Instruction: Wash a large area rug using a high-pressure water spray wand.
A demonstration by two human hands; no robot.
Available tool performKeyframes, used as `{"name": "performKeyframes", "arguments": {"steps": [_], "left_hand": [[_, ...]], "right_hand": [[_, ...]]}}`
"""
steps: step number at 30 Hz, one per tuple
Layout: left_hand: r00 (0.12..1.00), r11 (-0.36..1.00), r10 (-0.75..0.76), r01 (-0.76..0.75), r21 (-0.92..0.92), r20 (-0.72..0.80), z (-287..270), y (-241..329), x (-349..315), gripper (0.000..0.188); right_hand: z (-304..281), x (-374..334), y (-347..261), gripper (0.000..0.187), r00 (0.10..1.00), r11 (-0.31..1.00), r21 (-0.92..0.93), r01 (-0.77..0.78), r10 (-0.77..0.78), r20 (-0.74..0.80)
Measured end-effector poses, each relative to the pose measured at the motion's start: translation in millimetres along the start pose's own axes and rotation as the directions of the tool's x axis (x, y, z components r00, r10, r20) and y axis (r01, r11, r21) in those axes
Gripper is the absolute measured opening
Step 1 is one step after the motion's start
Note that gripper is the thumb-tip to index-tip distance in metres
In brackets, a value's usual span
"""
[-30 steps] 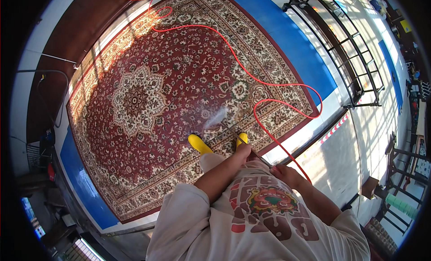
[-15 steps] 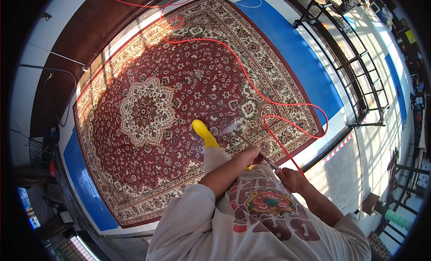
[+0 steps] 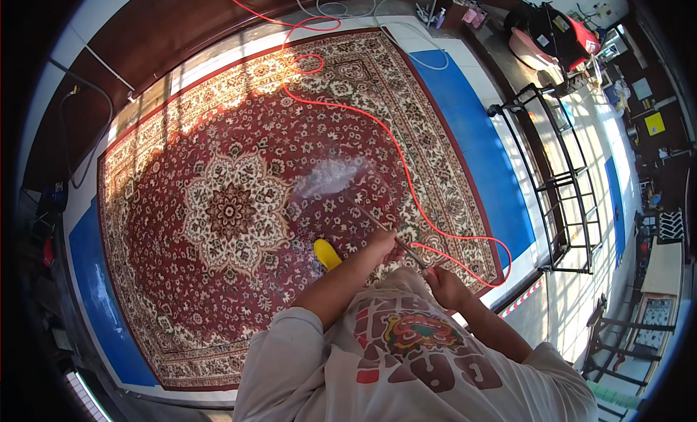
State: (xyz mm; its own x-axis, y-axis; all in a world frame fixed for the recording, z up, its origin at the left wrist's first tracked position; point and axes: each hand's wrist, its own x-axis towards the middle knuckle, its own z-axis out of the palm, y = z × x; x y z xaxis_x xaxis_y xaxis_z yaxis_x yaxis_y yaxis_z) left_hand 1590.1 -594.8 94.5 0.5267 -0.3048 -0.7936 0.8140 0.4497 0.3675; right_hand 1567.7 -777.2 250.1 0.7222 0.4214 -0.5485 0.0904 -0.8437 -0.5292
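The person stands at the near edge of a large red patterned rug (image 3: 232, 204) that lies flat on a blue mat (image 3: 472, 131) on the floor. Both hands are closed on a thin metal spray wand (image 3: 377, 224): the left hand (image 3: 383, 246) grips the shaft further forward, and the right hand (image 3: 444, 287) holds the rear end, close to the body. The wand points away from the person and down at the rug, and a pale cloud of spray (image 3: 330, 179) spreads over the pattern just past its tip. A red hose (image 3: 406, 182) runs from the right hand out across the rug in loops toward the far edge. A yellow boot (image 3: 328, 255) rests on the rug just left of the left forearm. A black metal rack (image 3: 559, 182) stands on the floor to the right, beside the mat.
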Motion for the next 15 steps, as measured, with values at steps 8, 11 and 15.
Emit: {"name": "performKeyframes", "arguments": {"steps": [8,11,15], "left_hand": [[0.996,0.995,0.086,-0.087,-0.038,-0.031,-56.8,75.6,-20.4,0.021],[0.998,0.991,0.012,-0.02,-0.13,-0.067,-70.3,94.7,-21.7,0.022],[0.999,0.999,-0.026,0.028,-0.039,0.042,-95.6,125.0,-10.3,0.026]], "right_hand": [[-3.8,83.9,-76.9,0.053,0.997,0.998,-0.059,-0.038,0.042,0.059],[-1.5,113.6,-89.8,0.055,0.986,0.995,-0.072,-0.073,0.083,0.143],[-2.3,161.0,-103.1,0.06,0.986,0.996,-0.063,-0.071,0.079,0.146]]}}
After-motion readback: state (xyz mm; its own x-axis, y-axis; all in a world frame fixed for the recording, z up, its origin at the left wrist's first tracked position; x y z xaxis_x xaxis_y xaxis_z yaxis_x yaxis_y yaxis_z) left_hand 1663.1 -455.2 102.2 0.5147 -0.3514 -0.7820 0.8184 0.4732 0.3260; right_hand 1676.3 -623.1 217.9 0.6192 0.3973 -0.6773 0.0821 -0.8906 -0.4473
